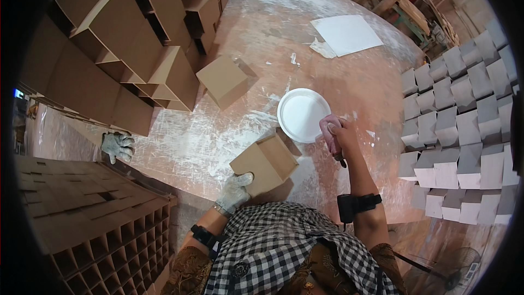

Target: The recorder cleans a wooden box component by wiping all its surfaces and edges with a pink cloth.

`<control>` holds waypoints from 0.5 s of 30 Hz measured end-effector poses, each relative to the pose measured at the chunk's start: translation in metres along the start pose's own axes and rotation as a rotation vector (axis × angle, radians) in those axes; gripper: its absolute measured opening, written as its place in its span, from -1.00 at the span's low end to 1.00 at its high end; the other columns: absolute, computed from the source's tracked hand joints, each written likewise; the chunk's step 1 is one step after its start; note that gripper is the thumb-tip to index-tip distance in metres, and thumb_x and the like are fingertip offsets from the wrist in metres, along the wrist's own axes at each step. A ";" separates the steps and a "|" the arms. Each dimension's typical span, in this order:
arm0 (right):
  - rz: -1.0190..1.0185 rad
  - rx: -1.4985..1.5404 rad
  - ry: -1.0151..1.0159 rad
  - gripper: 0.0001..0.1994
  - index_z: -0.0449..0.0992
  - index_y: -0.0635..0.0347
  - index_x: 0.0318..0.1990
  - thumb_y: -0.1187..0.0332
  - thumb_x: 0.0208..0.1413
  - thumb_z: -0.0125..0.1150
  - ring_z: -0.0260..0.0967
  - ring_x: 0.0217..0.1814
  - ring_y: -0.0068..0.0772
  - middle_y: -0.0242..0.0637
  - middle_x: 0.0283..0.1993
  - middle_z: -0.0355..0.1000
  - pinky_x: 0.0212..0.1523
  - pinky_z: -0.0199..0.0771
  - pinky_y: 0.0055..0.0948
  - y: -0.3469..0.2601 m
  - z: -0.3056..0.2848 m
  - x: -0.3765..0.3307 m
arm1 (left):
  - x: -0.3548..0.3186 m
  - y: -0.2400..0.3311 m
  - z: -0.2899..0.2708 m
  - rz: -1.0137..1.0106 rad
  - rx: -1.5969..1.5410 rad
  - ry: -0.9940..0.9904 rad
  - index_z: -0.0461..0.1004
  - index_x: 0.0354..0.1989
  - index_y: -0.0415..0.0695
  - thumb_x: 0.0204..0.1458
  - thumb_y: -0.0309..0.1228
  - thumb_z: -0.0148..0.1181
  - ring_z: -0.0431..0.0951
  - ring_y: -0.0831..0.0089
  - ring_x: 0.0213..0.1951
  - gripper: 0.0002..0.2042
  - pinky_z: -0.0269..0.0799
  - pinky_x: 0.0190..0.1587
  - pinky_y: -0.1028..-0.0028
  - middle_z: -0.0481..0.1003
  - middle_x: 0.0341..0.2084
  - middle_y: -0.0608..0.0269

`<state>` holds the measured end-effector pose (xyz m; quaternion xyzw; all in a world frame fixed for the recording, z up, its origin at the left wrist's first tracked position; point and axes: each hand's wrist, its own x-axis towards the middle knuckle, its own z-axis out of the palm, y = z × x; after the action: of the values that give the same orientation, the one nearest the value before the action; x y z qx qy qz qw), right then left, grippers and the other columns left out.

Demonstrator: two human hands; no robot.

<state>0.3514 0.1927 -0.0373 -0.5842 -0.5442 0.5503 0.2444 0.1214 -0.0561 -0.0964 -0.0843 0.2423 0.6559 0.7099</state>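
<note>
brown box in a gloved grip, pink cloth at the white plate

gloved left hand [236,190] grasps the near corner of a small brown box [266,163] resting on the paint-smeared table [262,38]. bare right hand [339,137] is clenched around a pink cloth [329,126], pressed at the rim of a white plate [302,114] just beyond the box. farther off, a second brown box [224,80] sits alone, unpainted boxes [125,49] are stacked at left, grey painted boxes [464,120] at right, and a white sheet [346,34] lies beyond.
</note>
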 end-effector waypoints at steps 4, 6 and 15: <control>0.098 0.381 -0.054 -0.68 0.42 0.35 -0.06 0.43 0.01 0.09 0.43 -0.31 -0.40 -0.22 -0.26 0.45 -0.28 0.46 -0.44 0.018 0.000 0.001 | 0.010 -0.008 -0.014 -0.096 0.048 -0.024 0.16 0.14 -0.33 0.07 -0.43 0.11 0.40 0.14 0.04 -0.52 0.40 0.09 0.20 0.34 0.00 0.00; 0.118 0.633 -0.131 -0.66 0.37 0.37 -0.01 0.43 0.03 0.08 0.44 -0.26 -0.38 -0.21 -0.20 0.44 -0.22 0.49 -0.44 0.028 -0.001 -0.003 | 0.009 -0.011 -0.011 -0.059 0.153 0.017 0.15 0.14 -0.35 0.07 -0.41 0.11 0.40 0.14 0.04 -0.51 0.40 0.09 0.20 0.34 0.01 -0.02; 0.042 0.596 -0.308 -0.57 0.38 0.35 -0.02 0.38 -0.11 0.09 0.45 -0.19 -0.37 -0.19 -0.14 0.45 -0.11 0.48 -0.44 0.044 0.012 -0.055 | 0.002 -0.014 -0.022 -0.041 0.173 -0.004 0.16 0.14 -0.35 -0.02 -0.30 0.25 0.38 0.09 0.07 -0.39 0.31 0.14 0.09 0.35 0.02 -0.02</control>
<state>0.3677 0.1266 -0.0588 -0.4081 -0.3777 0.7718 0.3082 0.1299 -0.0652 -0.1189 -0.0262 0.2947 0.6178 0.7285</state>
